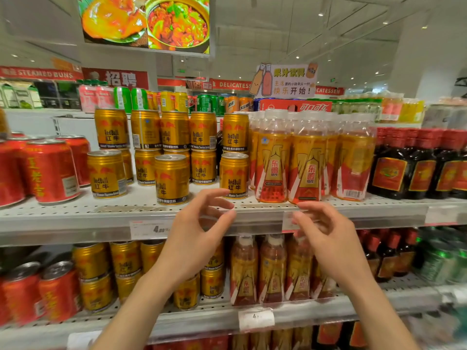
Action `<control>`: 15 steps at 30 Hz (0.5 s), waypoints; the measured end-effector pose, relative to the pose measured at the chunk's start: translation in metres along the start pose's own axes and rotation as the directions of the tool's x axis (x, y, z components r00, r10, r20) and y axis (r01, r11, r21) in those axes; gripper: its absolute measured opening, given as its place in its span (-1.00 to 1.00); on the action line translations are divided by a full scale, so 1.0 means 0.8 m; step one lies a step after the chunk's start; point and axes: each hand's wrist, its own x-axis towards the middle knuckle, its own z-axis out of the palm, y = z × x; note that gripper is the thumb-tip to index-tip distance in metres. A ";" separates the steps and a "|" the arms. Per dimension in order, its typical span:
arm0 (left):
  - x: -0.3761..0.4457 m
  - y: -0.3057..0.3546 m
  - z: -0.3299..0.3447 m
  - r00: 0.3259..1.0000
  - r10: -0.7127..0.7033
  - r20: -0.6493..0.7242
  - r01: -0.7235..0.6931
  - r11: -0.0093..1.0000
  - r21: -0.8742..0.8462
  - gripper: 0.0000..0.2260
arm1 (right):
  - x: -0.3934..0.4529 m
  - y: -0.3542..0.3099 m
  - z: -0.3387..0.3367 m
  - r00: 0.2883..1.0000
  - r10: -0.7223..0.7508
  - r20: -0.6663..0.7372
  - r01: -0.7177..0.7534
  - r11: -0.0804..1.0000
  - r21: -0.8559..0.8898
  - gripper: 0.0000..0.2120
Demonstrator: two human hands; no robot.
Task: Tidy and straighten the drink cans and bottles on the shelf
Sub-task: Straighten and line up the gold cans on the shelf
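Because neither hand grasps anything, both stand ready in front of the shelf edge (75, 218) at the centre of the frame. The left hand (194, 238) is empty, fingers loosely curved with the thumb apart from them, just below the front gold can (234, 176). The right hand (328, 236) is likewise empty and relaxed, fingertips near the base of the gold-labelled bottles (307, 160).

The gold cans occupy the centre-left of the upper shelf. The rear cans are stacked two high, presumably to use the shelf height. Three single cans stand forward of the stack: one at the left (106, 174), one in the middle (171, 179) and the one at the right. They are unevenly spaced, and the middle can stands nearest the edge, so this row appears to be what needs straightening.

The bottles stand upright in a close block right of centre, labels facing out, so that the product reads from the aisle. Red cans (51, 170) fill the left edge of the frame, dark bottles (394, 168) the right edge. A price tag (149, 229) is clipped to the shelf edge below the cans.

Judging by hand position, the likely next step is to take the right-hand can or the nearest bottle and align it with its neighbours.
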 end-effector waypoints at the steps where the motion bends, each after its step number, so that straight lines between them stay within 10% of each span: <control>1: -0.011 -0.005 -0.010 0.999 -0.045 -0.014 0.045 0.998 -0.031 -0.74 | -0.008 0.003 0.011 0.999 0.019 0.032 -0.020 0.999 0.026 -0.85; 15: -0.108 -0.112 -0.173 0.951 -0.295 -0.091 0.274 0.943 -0.188 -0.78 | -0.112 -0.012 0.176 0.964 0.248 0.100 -0.255 0.965 0.065 -0.92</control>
